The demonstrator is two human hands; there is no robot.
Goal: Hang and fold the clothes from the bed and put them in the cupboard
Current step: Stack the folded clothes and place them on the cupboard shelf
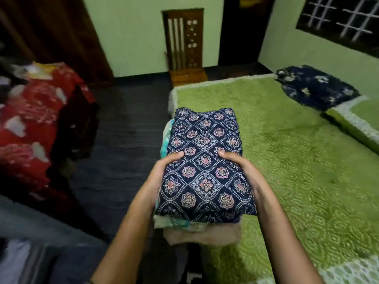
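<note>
Our one green-covered bed (287, 160) fills the right. Over its left edge is one stack of folded clothes (205, 171), three layers showing. One navy floral garment (315, 89) lies well apart. Our left hand (164, 173) and right hand (240, 167) grip the stack's sides, thumbs on top.

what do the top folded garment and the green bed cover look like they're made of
The top folded garment looks like thin printed cotton, matte, with flat crisp folds. The green bed cover looks like plush synthetic pile: fuzzy, swirled nap.
</note>
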